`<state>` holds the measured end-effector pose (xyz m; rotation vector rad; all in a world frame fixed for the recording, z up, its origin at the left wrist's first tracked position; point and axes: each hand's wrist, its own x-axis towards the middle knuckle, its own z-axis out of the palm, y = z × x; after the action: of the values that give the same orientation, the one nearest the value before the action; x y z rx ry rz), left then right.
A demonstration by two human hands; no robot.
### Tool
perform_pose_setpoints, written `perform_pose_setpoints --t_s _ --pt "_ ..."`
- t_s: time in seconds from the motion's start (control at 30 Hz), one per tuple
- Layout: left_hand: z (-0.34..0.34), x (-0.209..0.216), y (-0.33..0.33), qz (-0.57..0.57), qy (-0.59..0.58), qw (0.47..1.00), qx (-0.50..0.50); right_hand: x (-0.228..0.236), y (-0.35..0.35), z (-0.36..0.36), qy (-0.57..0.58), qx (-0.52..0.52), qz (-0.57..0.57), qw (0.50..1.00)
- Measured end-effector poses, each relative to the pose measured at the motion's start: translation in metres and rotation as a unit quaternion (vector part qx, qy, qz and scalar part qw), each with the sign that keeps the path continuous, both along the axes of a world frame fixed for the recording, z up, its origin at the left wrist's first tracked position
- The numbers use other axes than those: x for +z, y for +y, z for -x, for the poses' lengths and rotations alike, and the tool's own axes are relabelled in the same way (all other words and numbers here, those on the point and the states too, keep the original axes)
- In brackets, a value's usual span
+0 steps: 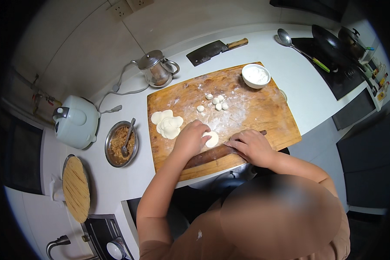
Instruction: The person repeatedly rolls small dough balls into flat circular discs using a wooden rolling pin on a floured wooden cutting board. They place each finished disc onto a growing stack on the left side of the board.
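Observation:
A small flat round of dough [211, 139] lies on the floury wooden board [275, 119], and the fingers of my left hand [192, 139] are closed on its left edge. Under my right hand [251, 147] is a dark wooden rolling pin [213, 155]. It lies along the near side of the board, just below the dough round, and the hand grips its right part. Left of my left hand is an overlapping pile of thin dough wrappers [168, 126]. Several little dough pieces [218, 103] sit beyond, mid-board.
A white bowl of flour [256, 77] stands on the board's far right corner. Behind the board are a cleaver [208, 53] and a metal kettle [157, 71]. To the left are a metal bowl of filling with a spoon [120, 145], a round slatted tray [76, 188] and a pale appliance [76, 121].

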<state>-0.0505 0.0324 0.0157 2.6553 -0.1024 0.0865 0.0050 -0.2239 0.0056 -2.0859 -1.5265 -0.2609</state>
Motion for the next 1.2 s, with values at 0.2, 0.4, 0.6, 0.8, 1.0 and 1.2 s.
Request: perform_pose_setpoints --t_s 0.2,0.4,0.6,0.8,1.0,1.2 --pt "0.014 0.016 0.005 -0.055 0.109 0.990 0.067 -0.003 -0.007 0.006 0.003 0.039 0.001 0.999" --pt "0.082 0.015 0.010 -0.059 -0.051 0.991 0.105 -0.002 0.005 0.011 0.019 0.014 0.009 1.000" --pt "0.096 0.002 0.007 -0.160 0.003 0.984 0.082 0.002 0.044 -0.021 0.010 0.023 0.010 1.000" --pt "0.044 -0.011 0.029 -0.186 -0.042 0.969 0.160 -0.007 0.081 -0.067 -0.086 -0.039 0.033 0.995" --pt "0.090 0.003 0.000 -0.150 -0.012 0.983 0.106 -0.005 0.050 -0.037 -0.034 0.014 0.026 0.999" --pt "0.095 0.018 -0.001 -0.016 0.019 0.999 0.043 -0.005 0.017 -0.003 -0.004 0.039 0.050 0.998"
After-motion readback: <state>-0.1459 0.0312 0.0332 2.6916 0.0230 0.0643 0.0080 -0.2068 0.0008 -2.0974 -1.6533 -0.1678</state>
